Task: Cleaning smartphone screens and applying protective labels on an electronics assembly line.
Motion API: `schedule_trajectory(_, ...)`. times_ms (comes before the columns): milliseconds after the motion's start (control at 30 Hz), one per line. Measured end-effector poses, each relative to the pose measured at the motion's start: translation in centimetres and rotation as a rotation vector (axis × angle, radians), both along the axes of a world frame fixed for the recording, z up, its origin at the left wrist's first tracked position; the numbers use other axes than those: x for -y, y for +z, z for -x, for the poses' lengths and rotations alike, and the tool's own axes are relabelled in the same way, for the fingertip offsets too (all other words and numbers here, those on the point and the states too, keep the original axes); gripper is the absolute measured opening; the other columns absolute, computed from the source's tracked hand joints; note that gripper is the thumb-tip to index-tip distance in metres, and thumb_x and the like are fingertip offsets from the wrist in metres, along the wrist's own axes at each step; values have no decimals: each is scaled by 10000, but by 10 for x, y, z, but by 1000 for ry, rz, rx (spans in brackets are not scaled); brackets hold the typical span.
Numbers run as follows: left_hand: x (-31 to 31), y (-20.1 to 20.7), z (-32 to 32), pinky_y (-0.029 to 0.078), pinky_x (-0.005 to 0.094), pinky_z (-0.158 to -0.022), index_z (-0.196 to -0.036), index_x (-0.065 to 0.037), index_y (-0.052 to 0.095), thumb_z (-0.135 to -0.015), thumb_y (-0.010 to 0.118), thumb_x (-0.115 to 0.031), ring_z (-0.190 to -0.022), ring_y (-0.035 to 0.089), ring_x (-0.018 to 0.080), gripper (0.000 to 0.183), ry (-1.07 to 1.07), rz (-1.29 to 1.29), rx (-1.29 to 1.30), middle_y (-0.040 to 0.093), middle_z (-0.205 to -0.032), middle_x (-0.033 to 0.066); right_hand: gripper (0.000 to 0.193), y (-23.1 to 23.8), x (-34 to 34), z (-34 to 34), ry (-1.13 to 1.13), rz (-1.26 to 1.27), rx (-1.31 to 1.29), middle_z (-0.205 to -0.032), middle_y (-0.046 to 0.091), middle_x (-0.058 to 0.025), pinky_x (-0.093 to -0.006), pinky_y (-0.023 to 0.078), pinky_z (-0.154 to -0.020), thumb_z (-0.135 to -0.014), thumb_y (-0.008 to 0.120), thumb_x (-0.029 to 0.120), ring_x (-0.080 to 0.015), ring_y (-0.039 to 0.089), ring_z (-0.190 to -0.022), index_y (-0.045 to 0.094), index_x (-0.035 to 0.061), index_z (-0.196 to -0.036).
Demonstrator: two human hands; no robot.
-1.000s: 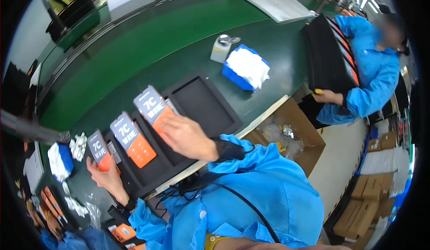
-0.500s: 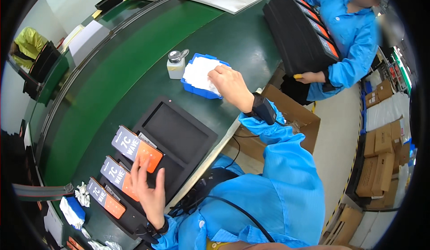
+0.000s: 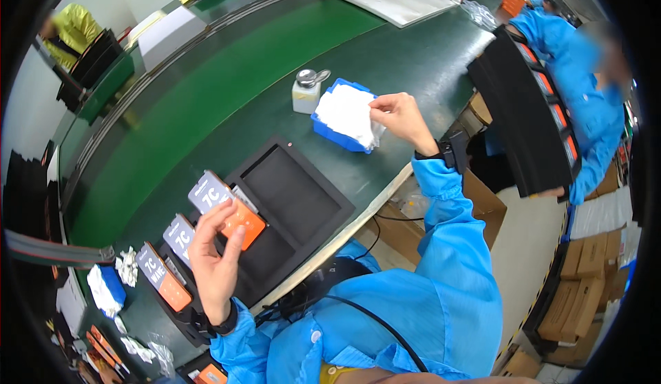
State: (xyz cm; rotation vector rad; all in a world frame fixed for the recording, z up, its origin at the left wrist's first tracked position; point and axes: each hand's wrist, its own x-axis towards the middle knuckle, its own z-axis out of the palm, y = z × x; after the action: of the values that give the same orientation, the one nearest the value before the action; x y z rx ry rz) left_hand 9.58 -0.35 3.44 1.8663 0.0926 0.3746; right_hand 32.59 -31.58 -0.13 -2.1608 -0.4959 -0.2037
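My right hand (image 3: 406, 121) pinches the right edge of the white wipes (image 3: 342, 111) piled in a blue bin (image 3: 333, 136). My left hand (image 3: 215, 260) hovers at the lower end of a grey-and-orange phone (image 3: 248, 227), fingers and thumb apart; whether they touch it I cannot tell. That phone leans in a black foam tray (image 3: 330, 212) whose far compartment has nothing in it. Two more such phones stand further left: one (image 3: 177, 235) is partly hidden by my left hand, the other (image 3: 164, 277) is in full view.
A pump bottle (image 3: 306, 97) with a metal top stands left of the bin. At the right, a co-worker (image 3: 592, 102) carries a long black tray (image 3: 520, 112) of phones. Crumpled wipes (image 3: 127, 267) and a small blue bin (image 3: 105, 291) lie at the left. A cardboard box (image 3: 485, 201) sits beside the table.
My right hand has drawn toward the right edge of the wipes. My left hand remains near the phones. The co-worker has shifted right with the black tray, and the view has moved.
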Motion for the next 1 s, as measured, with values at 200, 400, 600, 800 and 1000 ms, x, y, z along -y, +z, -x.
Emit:
schedule_trajectory(200, -28, 12, 34, 450, 312, -842, -1099, 19, 578, -903, 541, -91, -1011, 601, 222, 228, 35, 270, 103, 607, -1134, 125, 187, 0, 11, 0, 28, 0, -123, -718, 684, -94, -264, 510, -651, -745, 647, 136, -128, 651, -685, 699, 0, -862)
schedule_trajectory(400, -58, 7, 79, 463, 332, -826, -1081, 35, 580, -903, 543, -114, -980, 607, 235, 235, 242, 304, 83, 623, -1083, 146, 121, -11, 7, -14, 166, -38, -164, -739, 646, -19, -225, 477, -621, -840, 593, 67, -85, 598, -681, 661, -21, -888)
schedule_trajectory(600, -100, 30, 134, 451, 364, -867, -1119, 53, 541, -935, 476, -118, -998, 602, 293, 259, 338, 334, 178, 586, -1148, 186, 198, 2, 32, -35, 23, -263, -176, -921, 640, -50, -258, 504, -720, -902, 569, 143, -117, 610, -835, 613, -5, -1026)
schedule_trajectory(800, -127, 19, 184, 325, 420, -1008, -1180, -4, 489, -946, 452, -213, -1145, 465, 290, 316, 197, 653, 521, 530, -1178, 115, 100, 21, 37, -19, -45, -545, -23, -859, 598, -31, -295, 514, -720, -907, 555, 130, -125, 584, -820, 594, 55, -961)
schedule_trajectory(1000, -53, -3, 83, 330, 298, -1019, -1280, -18, 439, -899, 545, -279, -1129, 480, 249, 474, -16, 638, -6, 506, -1240, 123, 196, 26, -49, 47, 501, -862, -444, -901, 651, -73, -328, 527, -738, -893, 558, 206, -181, 636, -804, 574, 43, -1000)
